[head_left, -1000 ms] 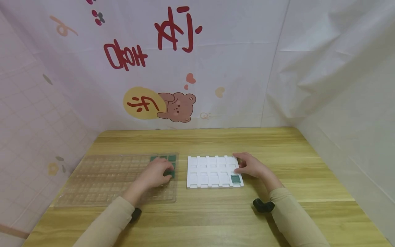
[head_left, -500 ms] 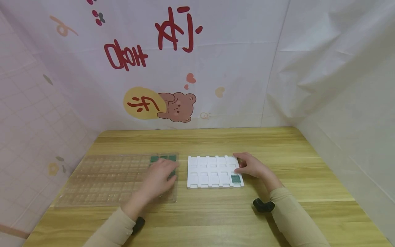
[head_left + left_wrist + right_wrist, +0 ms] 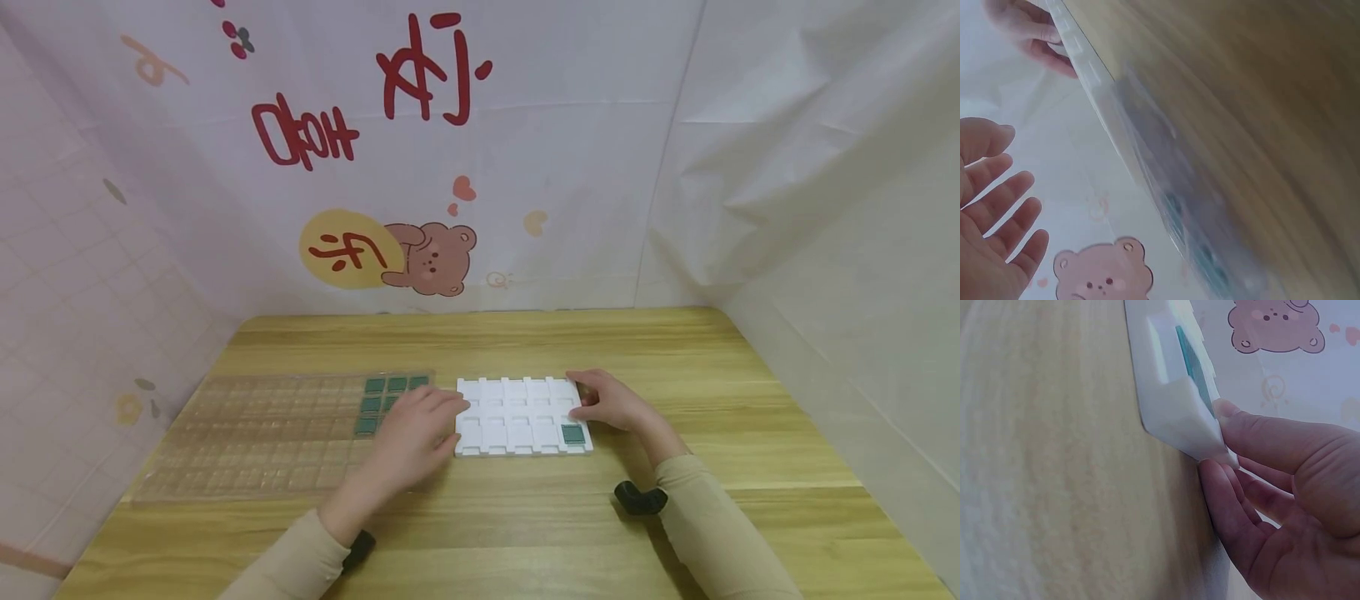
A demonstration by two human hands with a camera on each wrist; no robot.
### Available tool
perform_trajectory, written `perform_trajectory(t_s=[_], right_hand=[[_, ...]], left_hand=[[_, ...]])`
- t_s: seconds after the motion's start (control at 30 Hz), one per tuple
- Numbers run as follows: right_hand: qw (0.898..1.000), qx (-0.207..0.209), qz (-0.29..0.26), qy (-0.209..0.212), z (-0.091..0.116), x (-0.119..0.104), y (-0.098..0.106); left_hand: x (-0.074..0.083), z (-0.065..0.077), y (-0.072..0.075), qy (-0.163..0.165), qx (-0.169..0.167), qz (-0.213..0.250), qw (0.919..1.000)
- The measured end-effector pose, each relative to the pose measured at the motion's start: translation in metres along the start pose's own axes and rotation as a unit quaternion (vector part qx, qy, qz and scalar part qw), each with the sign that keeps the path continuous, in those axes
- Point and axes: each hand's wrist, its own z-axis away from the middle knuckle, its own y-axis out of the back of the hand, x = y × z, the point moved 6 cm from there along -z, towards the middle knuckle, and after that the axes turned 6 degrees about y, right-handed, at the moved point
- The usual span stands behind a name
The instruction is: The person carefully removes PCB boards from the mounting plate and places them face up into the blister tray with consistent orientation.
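My left hand (image 3: 416, 433) hovers at the left end of a white slotted tray (image 3: 495, 411), partly over the clear plastic tray (image 3: 240, 425). In the left wrist view its fingers (image 3: 1007, 190) are loosely spread, with nothing visible between them. My right hand (image 3: 613, 406) pinches the white tray's right end, thumb on top and fingers at the underside in the right wrist view. One green square chip (image 3: 573, 434) sits in the near right slot. Several more green chips (image 3: 373, 386) lie in the clear tray's far right corner, some hidden behind my left hand.
Both trays lie side by side on a wood-grain table (image 3: 525, 533), a narrow gap between them. A printed white cloth (image 3: 570, 167) hangs behind and along the sides. Dark wrist mounts (image 3: 640, 498) stick out below my sleeves.
My left hand has moved right, from over the green chips to the white tray's left end, uncovering the left column of chips. My right hand has stayed on the tray.
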Motion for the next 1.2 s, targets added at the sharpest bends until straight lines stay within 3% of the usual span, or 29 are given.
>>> perform_trajectory(t_s=[0.27,0.53,0.97,1.2], right_hand=[[1.0,-0.001,0.0,0.005,-0.003,0.001,0.0],[1.0,0.0,-0.004,-0.003,-0.002,0.0,0.002],[1.0,0.003,-0.018,-0.005,-0.002,0.001,0.002],[1.0,0.005,-0.021,0.014,-0.003,-0.001,0.002]], left_hand=[[0.02,-0.011,-0.016,-0.015,-0.018,0.006,0.9997],[0.037,-0.031,-0.033,-0.004,-0.07,0.006,0.9975],[0.062,-0.064,-0.054,0.014,-0.109,0.026,0.9935],[0.077,-0.077,-0.072,0.02,-0.136,0.004,0.9905]])
